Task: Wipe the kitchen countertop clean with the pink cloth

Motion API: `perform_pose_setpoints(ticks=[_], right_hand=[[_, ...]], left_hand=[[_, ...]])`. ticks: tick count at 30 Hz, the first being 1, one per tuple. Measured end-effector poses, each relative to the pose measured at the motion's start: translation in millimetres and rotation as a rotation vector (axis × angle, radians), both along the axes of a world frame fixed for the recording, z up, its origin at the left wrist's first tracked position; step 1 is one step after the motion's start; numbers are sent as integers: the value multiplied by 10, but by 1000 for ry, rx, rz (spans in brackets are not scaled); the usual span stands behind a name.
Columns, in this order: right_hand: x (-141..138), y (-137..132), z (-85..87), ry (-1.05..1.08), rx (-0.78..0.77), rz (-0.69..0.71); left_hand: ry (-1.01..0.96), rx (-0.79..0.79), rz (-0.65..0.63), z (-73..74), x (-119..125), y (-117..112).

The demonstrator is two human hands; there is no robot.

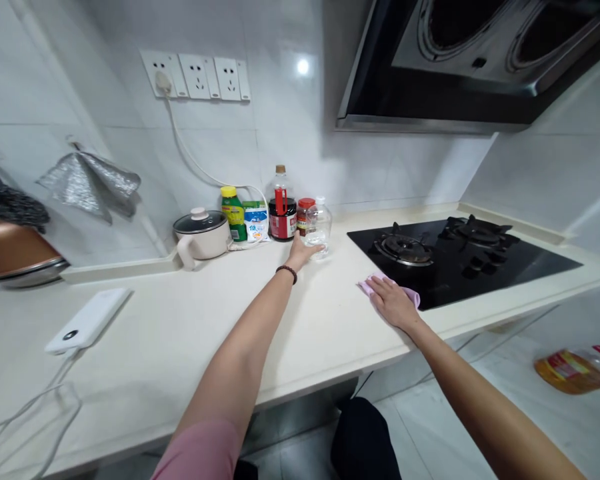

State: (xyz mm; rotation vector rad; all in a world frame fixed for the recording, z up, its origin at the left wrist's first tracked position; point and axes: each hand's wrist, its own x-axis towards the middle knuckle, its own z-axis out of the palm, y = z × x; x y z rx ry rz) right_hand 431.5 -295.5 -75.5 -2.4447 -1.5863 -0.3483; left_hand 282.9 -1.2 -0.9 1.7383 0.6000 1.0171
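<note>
My left hand (304, 251) reaches across the cream countertop (190, 333) and grips the base of a clear glass bottle (319, 225) standing near the back wall. A dark bead bracelet sits on that wrist. My right hand (393, 301) lies flat, fingers stretched out, pressing a pink cloth (410, 293) onto the counter at the left edge of the black gas hob (460, 257).
Behind the bottle stand a dark soy sauce bottle (281, 212), a red-lidded jar (305, 212), a white packet (256, 221), a green bottle (235, 212) and a small lidded pot (203, 235). A white power bank (87, 321) lies at left. An oil bottle (570, 370) lies on the floor.
</note>
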Motion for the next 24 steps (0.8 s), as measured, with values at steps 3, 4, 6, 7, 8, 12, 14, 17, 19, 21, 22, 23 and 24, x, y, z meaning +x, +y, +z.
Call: perform_pose_setpoints(ticks=[3, 4, 6, 7, 8, 12, 14, 17, 19, 21, 22, 23, 24], right_hand=[[16, 14, -8, -1, 11, -2], [19, 22, -11, 0, 15, 0], [23, 36, -20, 5, 26, 4], [26, 40, -26, 7, 35, 6], [29, 43, -32, 8, 44, 8], [31, 45, -34, 18, 57, 6], [17, 46, -17, 28, 41, -2], [-10, 49, 25, 40, 12, -12], [-20, 52, 51, 53, -1, -16], [-19, 56, 66, 66, -9, -17], [-15, 57, 70, 69, -12, -15], [-10, 59, 71, 70, -12, -15], [-6, 60, 70, 70, -10, -15]], left_hand=[[-40, -10, -15, 55, 258, 78], [-39, -21, -6, 76, 318, 95], [-4, -32, 48, 112, 406, 103], [31, -27, 91, 123, 433, 90], [73, -15, 138, 128, 448, 68], [190, 42, 257, 107, 344, -54], [180, 70, 257, 111, 166, -85], [202, 203, 230, 201, -225, -85], [299, 371, 212, 313, -497, -95], [446, 550, 198, 426, -725, -147], [522, 628, 195, 469, -814, -193], [594, 695, 192, 499, -886, -250], [659, 750, 192, 515, -943, -316]])
